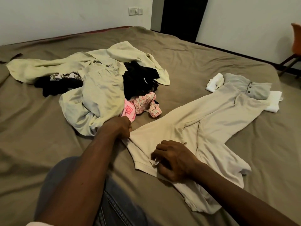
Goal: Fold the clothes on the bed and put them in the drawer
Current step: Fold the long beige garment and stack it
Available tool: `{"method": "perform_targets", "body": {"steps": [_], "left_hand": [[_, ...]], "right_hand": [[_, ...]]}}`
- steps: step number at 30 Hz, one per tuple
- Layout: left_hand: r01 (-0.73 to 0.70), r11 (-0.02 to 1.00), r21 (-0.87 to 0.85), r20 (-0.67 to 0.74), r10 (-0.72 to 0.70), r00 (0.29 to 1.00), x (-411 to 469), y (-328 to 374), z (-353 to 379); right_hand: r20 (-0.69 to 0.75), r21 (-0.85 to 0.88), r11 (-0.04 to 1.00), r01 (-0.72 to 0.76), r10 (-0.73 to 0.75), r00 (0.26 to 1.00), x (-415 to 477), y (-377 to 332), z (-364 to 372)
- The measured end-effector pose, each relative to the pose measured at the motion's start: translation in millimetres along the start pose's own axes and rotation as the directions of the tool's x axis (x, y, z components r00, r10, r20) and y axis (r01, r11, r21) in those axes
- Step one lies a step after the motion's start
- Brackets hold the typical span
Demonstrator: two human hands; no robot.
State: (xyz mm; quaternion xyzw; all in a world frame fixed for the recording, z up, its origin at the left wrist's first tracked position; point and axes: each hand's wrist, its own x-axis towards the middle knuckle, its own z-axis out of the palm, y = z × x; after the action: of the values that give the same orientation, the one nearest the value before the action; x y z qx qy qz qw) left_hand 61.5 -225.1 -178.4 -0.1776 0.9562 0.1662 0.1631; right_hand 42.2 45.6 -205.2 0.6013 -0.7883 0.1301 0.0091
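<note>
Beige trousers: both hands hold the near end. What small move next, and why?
Probably bring the left hand across to the right hand, folding the beige trousers lengthwise. Both grip the near edge, and the cloth lies spread and wrinkled on the bed, not yet folded.

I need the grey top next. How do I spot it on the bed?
Look to the far right side of the bed, where the long beige garment ends. The grey top lies right at that end, with white cloth showing on either side. It is the only piece with dark buttons.
</note>
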Motion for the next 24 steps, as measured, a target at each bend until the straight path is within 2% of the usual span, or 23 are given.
{"method": "perform_targets", "body": {"steps": [2, 3, 4, 5, 6, 7, 8, 10, 11, 13, 14, 15, 16, 17, 18, 19, 20, 21, 22, 24], "left_hand": [[0.028, 0.995, -0.097, -0.025, -0.031, 0.999, 1.4, 0.8, -2.4], [0.036, 0.990, -0.135, -0.062, -0.044, 0.997, 2.7, 2.1, -2.5], [0.047, 0.988, -0.146, -0.099, -0.061, 0.993, 3.6, 4.2, -2.9], [0.063, 0.988, -0.140, -0.130, -0.081, 0.988, 5.1, 8.3, -1.0], [0.088, 0.989, -0.122, -0.153, -0.106, 0.982, 6.2, 13.6, 0.7], [0.104, 0.990, -0.097, -0.165, -0.119, 0.979, 6.5, 20.6, 3.5], [0.104, 0.993, -0.063, -0.168, -0.113, 0.979, 6.9, 27.7, 7.3], [0.065, 0.998, 0.015, -0.184, -0.061, 0.981, 7.7, 39.7, 16.5], [0.053, 0.998, 0.046, -0.188, -0.043, 0.981, 9.0, 43.1, 21.0], [0.052, 0.997, 0.060, -0.160, -0.042, 0.986, 12.8, 41.9, 24.5], [0.054, 0.998, 0.042, -0.124, -0.048, 0.991, 14.7, 38.5, 23.5], [0.054, 0.999, 0.008, -0.080, -0.053, 0.995, 15.1, 34.2, 20.9], [0.045, 0.998, -0.038, -0.039, -0.046, 0.998, 15.1, 29.0, 15.6], [0.026, 0.995, -0.101, 0.010, -0.025, 1.000, 12.9, 23.7, 10.0], [0.008, 0.981, -0.193, 0.060, 0.004, 0.998, 11.4, 17.9, 4.8], [0.012, 0.951, -0.308, 0.116, 0.025, 0.993, 9.6, 13.4, 0.6], [0.044, 0.911, -0.409, 0.184, 0.035, 0.982, 5.2, 7.7, -2.5], [0.074, 0.879, -0.471, 0.236, 0.044, 0.971, 0.2, 5.4, -5.8], [0.090, 0.864, -0.495, 0.263, 0.051, 0.963, -5.5, 4.7, -9.1], [0.084, 0.898, -0.431, 0.250, 0.030, 0.968, -10.9, 2.9, -13.5]], "right_hand": [[-0.135, 0.076, 0.993, -0.092, 0.102, 0.986, -6.8, 0.6, -4.6], [-0.253, 0.097, 0.979, -0.181, 0.200, 0.947, -8.2, 1.5, -5.6], [-0.367, 0.110, 0.943, -0.314, 0.332, 0.869, -6.8, 3.0, -6.5], [-0.445, 0.134, 0.859, -0.494, 0.497, 0.745, -5.2, 6.5, -6.7], [-0.458, 0.177, 0.723, -0.667, 0.661, 0.595, -2.5, 11.3, -6.7], [-0.387, 0.216, 0.573, -0.791, 0.794, 0.469, -0.5, 16.6, -6.1], [-0.264, 0.241, 0.470, -0.849, 0.874, 0.408, 0.4, 21.7, -4.9], [-0.047, 0.311, 0.437, -0.844, 0.894, 0.446, -2.2, 33.3, -4.0], [0.004, 0.359, 0.437, -0.825, 0.883, 0.469, -5.5, 37.8, -7.6], [0.057, 0.408, 0.407, -0.817, 0.882, 0.468, -13.4, 46.5, -19.1], [0.075, 0.379, 0.404, -0.832, 0.883, 0.464, -17.3, 50.1, -23.9], [0.072, 0.304, 0.421, -0.855, 0.884, 0.461, -21.6, 52.3, -26.2], [0.010, 0.194, 0.465, -0.864, 0.880, 0.475, -24.5, 51.9, -26.6], [-0.100, 0.103, 0.536, -0.838, 0.843, 0.528, -26.2, 47.2, -24.8], [-0.219, 0.061, 0.639, -0.766, 0.758, 0.615, -24.7, 38.0, -22.2], [-0.284, 0.072, 0.752, -0.655, 0.645, 0.709, -20.8, 26.0, -20.2], [-0.274, 0.108, 0.846, -0.522, 0.530, 0.802, -14.1, 11.3, -18.2], [-0.185, 0.111, 0.905, -0.410, 0.424, 0.887, -7.0, -2.4, -15.8], [-0.051, 0.056, 0.939, -0.339, 0.342, 0.938, 0.3, -15.0, -10.9], [0.162, -0.073, 0.958, -0.278, 0.287, 0.944, 11.9, -31.1, -0.9]]}}
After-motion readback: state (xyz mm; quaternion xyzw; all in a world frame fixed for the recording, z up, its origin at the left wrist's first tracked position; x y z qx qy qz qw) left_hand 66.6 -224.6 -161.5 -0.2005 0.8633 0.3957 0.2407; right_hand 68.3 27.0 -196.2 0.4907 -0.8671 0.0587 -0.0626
